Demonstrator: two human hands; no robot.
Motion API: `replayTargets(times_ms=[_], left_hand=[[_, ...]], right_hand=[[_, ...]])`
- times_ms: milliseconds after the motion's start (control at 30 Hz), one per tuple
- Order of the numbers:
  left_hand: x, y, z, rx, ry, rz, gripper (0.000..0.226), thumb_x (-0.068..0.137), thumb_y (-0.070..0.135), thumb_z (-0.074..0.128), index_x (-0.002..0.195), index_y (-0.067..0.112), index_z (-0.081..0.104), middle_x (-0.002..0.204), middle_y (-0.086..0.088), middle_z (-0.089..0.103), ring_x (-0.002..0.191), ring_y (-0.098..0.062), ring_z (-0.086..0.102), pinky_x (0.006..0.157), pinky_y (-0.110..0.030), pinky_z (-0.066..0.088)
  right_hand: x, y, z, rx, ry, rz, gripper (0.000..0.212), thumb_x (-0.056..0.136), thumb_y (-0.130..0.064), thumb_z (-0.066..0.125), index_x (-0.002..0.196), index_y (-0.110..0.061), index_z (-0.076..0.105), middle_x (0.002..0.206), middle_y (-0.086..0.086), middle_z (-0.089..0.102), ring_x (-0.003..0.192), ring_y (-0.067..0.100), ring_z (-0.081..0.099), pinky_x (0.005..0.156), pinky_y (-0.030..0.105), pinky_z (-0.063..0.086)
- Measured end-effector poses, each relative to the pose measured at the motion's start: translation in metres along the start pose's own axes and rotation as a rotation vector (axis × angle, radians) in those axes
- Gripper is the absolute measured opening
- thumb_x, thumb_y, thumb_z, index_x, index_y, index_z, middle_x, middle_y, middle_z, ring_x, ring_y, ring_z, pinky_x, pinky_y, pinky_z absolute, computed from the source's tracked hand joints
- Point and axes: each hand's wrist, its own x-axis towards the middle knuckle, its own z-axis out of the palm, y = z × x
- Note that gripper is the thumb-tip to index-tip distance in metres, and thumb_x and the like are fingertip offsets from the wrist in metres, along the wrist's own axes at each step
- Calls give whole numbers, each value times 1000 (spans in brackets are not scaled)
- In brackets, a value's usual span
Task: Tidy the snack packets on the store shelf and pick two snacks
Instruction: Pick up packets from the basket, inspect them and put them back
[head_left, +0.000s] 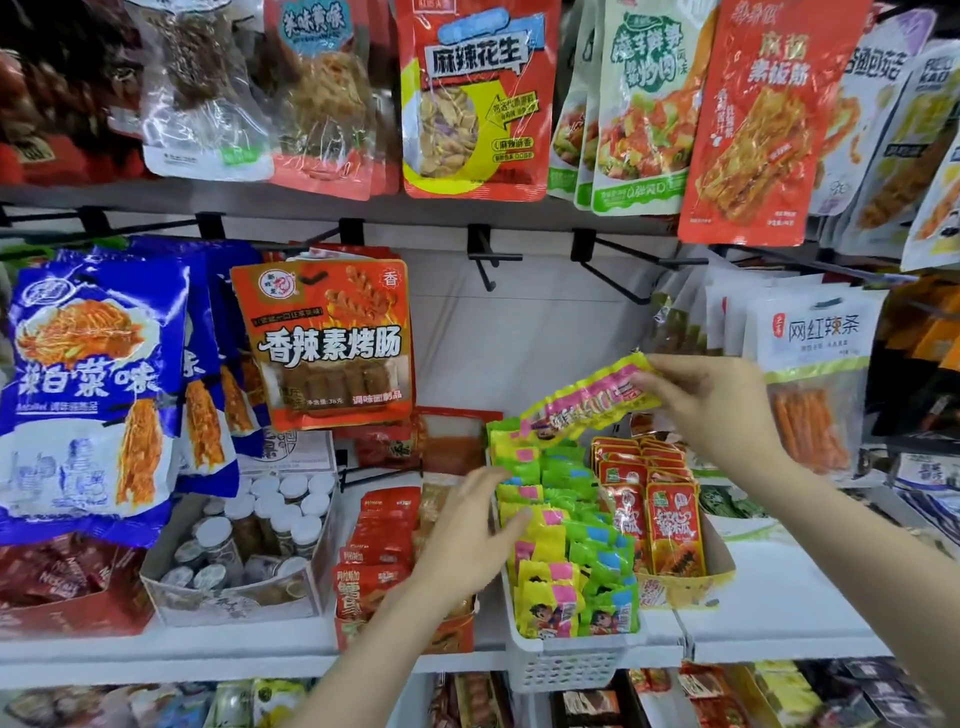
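The right hand (711, 405) pinches a yellow-pink snack packet (587, 397), its long axis rising rightward. The left hand (467, 525), fingers spread, touches the packets in the white basket (566, 667).

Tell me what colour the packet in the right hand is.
Yellow with pink panels, as the head view shows: the packet pinched in the right hand.

Top edge: cuts off the red peanut packet (475, 98).
Blur: print on the yellow-and-pink foil packet (592, 397) is unreadable.
Hidden: its right end, under the right hand (711, 400).
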Motion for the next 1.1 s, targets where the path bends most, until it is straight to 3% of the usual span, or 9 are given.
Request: replayTargets(times_ms=[100, 200, 400, 500, 633, 733, 867, 1000, 1100], left_hand=[[14, -2, 10, 72, -149, 10, 61, 98, 53, 47, 149, 22, 36, 154, 5, 34, 142, -12, 27, 117, -28, 21], [23, -8, 14, 94, -170, -62, 63, 97, 58, 41, 147, 19, 40, 148, 0, 38, 140, -19, 29, 118, -39, 26], [11, -17, 17, 23, -176, -35, 52, 96, 61, 42, 126, 24, 63, 109, 14, 42, 114, -5, 40, 95, -20, 30], [2, -18, 18, -23, -149, 2, 51, 96, 59, 44, 126, 24, 64, 105, 20, 39, 109, 0, 44, 93, -16, 31], [0, -17, 16, -45, -132, 12, 46, 97, 56, 47, 126, 24, 64, 106, 24, 39, 109, 2, 45, 92, -9, 31], [1, -18, 16, -75, -117, -4, 40, 96, 54, 51, 123, 28, 65, 111, 20, 41, 108, 4, 45, 88, -1, 29], [2, -20, 15, -119, -67, -5, 31, 94, 49, 58, 115, 27, 68, 125, 17, 35, 115, 10, 40, 99, -11, 29], [5, -21, 11, -89, -115, 6, 33, 93, 53, 56, 112, 28, 67, 150, 26, 12, 131, 8, 24, 103, -11, 18], [8, -20, 7, -39, -159, 40, 37, 94, 56, 53, 114, 28, 66, 155, 27, 19, 128, 13, 26, 102, -15, 22]], right_hand=[[0, 3, 2, 107, -49, 109, 31, 80, -31, 75, 107, -15, 75, 85, -19, 70, 73, -16, 63, 79, 19, 54], [0, 2, 8, 133, -80, 124, 35, 78, -32, 76, 108, -14, 75, 86, -16, 69, 71, -19, 62, 76, 13, 54], [0, 2, 22, 48, -175, 59, 32, 78, -31, 77, 106, -14, 76, 88, -15, 70, 66, -22, 59, 69, -2, 44], [1, -2, 33, -66, -269, -33, 27, 79, -31, 79, 101, -16, 78, 94, 1, 77, 74, -9, 65, 76, 6, 46], [5, -16, 62, -240, -493, -178, 25, 84, -33, 75, 104, -18, 77, 99, 5, 76, 93, 15, 71, 87, 24, 49], [1, -27, 96, -326, -677, -184, 26, 89, -34, 68, 104, -14, 75, 103, 7, 75, 103, 26, 67, 90, 37, 50], [-18, -27, 131, -357, -871, -101, 22, 87, -30, 70, 105, -18, 75, 101, 11, 68, 105, 28, 60, 81, 30, 44], [-13, -16, 120, -203, -835, 34, 41, 80, -30, 80, 118, -21, 71, 103, 2, 75, 99, 13, 67, 91, 25, 49], [-5, -5, 107, -133, -648, 38, 20, 85, -22, 75, 105, -20, 76, 99, -1, 76, 92, 9, 70, 89, 17, 48]])
